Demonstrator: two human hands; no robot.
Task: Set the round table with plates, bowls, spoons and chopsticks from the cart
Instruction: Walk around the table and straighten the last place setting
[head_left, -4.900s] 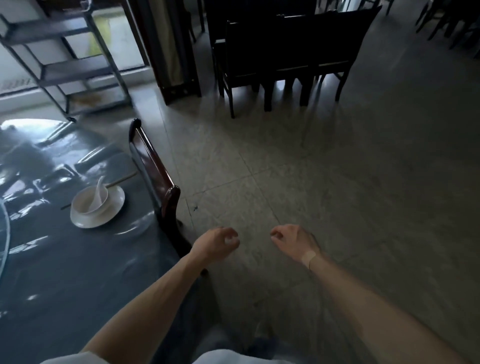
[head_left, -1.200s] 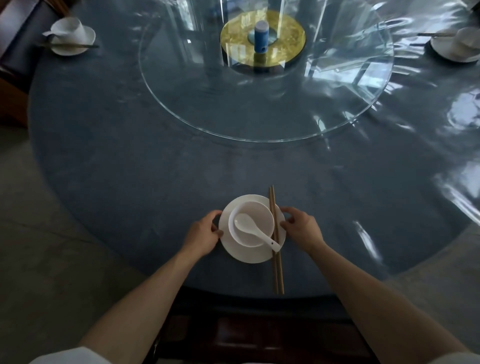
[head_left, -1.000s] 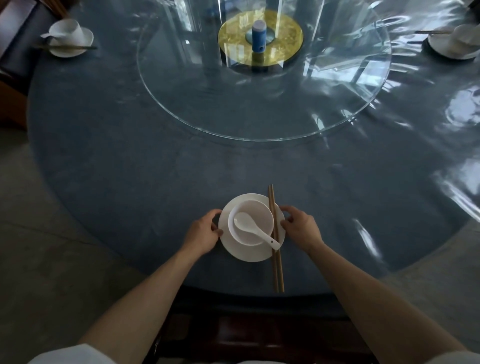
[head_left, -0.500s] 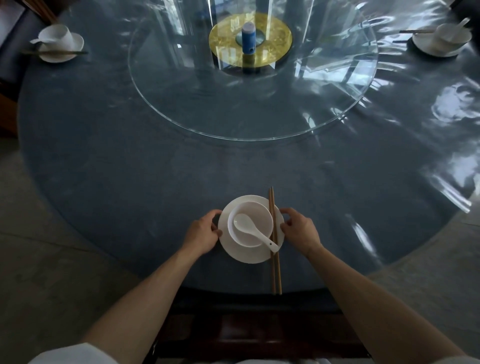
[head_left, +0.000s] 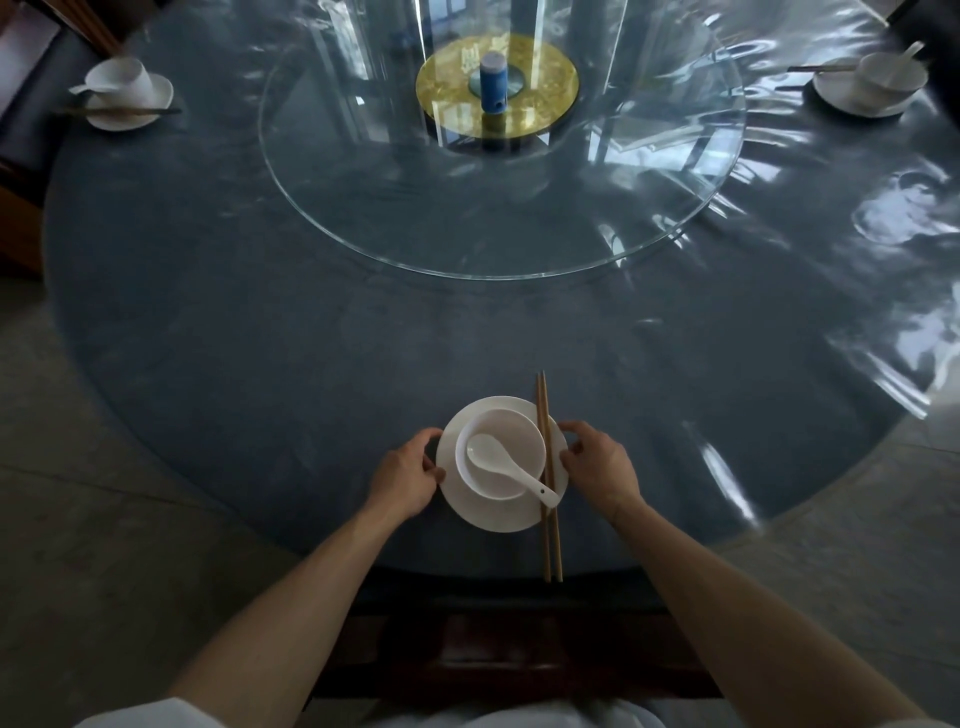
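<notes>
While both hands flank the setting at the near edge of the round table (head_left: 260, 364), the left hand (head_left: 405, 475) curls its fingers against the left rim of the plate (head_left: 498, 517) and the right hand (head_left: 597, 462) curls toward the right rim, thumb and fingertips touching or nearly touching it; whether either hand truly grips cannot be told. Inside the plate stands the bowl (head_left: 498, 431), with the spoon (head_left: 511, 467) lying in it, handle resting over the bowl's near-right lip; the chopsticks (head_left: 548, 478) lie across the plate's right side, their near ends reaching almost to the table's near edge. I judge the main risk to be those chopsticks: any turn or slide of the plate could roll them off the rim, or tip their overhanging ends over the near edge; the spoon handle touches them and could drag them askew. Glossy plastic covers the table, so the plate may skid further than meant; a jerky nudge might rattle the bowl off centre.
</notes>
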